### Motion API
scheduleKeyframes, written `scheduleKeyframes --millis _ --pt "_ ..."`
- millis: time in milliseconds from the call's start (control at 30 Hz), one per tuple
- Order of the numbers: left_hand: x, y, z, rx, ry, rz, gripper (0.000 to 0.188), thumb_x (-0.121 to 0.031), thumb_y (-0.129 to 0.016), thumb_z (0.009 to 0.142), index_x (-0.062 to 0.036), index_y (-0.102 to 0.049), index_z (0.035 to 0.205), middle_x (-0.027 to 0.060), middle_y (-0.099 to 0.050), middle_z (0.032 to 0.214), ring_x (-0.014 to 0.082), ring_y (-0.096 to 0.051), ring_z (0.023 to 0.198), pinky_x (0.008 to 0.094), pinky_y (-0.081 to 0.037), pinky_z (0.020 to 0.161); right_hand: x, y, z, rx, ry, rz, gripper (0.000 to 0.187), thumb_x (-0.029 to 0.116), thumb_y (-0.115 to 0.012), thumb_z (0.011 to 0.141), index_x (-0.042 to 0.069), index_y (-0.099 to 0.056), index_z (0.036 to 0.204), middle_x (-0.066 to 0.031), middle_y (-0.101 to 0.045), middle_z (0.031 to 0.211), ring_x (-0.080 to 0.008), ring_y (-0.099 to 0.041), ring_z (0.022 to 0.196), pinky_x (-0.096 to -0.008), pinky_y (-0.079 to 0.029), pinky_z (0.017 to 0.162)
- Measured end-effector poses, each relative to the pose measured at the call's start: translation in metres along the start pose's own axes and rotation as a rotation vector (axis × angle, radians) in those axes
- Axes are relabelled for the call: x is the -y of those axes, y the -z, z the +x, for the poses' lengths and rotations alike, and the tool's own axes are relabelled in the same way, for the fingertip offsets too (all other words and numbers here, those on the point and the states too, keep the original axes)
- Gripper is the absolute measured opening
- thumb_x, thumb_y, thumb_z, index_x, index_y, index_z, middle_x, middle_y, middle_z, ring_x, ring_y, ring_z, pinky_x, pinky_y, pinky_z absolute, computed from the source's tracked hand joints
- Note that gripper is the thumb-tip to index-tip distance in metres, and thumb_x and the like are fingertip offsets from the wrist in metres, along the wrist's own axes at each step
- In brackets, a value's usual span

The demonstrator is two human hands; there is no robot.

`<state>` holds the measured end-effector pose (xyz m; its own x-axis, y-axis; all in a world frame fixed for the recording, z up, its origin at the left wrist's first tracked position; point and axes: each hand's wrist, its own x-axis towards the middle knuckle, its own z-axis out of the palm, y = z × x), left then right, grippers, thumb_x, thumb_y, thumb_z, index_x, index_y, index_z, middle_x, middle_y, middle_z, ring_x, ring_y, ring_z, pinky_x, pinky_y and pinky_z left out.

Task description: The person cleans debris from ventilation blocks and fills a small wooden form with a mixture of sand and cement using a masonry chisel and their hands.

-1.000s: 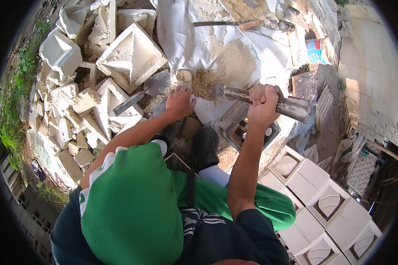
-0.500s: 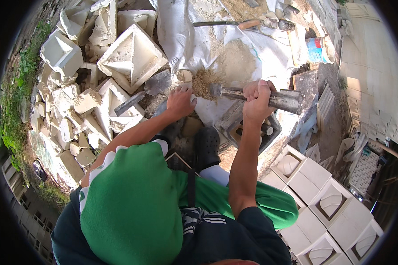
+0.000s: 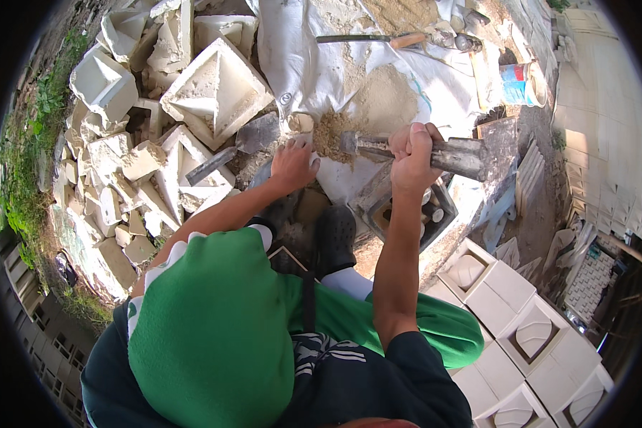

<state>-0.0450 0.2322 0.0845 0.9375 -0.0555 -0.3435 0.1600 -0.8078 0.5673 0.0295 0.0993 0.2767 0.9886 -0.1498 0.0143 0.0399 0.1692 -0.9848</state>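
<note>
Right hand (image 3: 415, 160) around a grey tool (image 3: 464, 158) by brown sand (image 3: 331, 133), left hand (image 3: 293, 167) beside a pale lump (image 3: 302, 123).

A long grey tool (image 3: 460, 158), scuffed and dusty, lies crosswise in the curled fingers of the right hand (image 3: 414, 162). Its thick part juts out right of them; its thinner part reaches left to a blunt end beside loose brown sand (image 3: 329, 135). A small pale block (image 3: 300, 123) sits just beyond the fingertips of the left hand (image 3: 293, 168), contact unclear.
</note>
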Motion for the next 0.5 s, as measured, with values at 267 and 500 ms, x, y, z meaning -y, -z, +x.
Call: scheduleKeyframes --millis 267,500 --pt "-0.007 -0.004 -0.007 -0.001 -0.009 0.020 0.030 -0.033 -0.057 0.084 -0.0122 -0.064 0.105 0.0091 -0.055 0.113 0.0291 -0.049 0.114 0.0470 -0.041 0.093 -0.038 0.004 -0.023 -0.100 0.015 -0.039 0.033 0.006 -0.047 0.084 0.011 -0.028 0.057 0.0017 -0.030 0.047 -0.0093 -0.027 0.041 -0.0268 -0.024 0.042" --pt "-0.001 0.000 -0.008 0.042 -0.114 0.089 0.030 -0.030 -0.057 0.083 -0.0117 -0.064 0.105 0.0095 -0.055 0.115 0.0280 -0.048 0.114 0.0455 -0.040 0.093 -0.015 0.006 -0.006 -0.038 -0.051 0.018 0.033 0.006 -0.048 0.084 0.011 -0.029 0.058 0.0021 -0.030 0.048 -0.0087 -0.025 0.041 -0.0273 -0.023 0.043"
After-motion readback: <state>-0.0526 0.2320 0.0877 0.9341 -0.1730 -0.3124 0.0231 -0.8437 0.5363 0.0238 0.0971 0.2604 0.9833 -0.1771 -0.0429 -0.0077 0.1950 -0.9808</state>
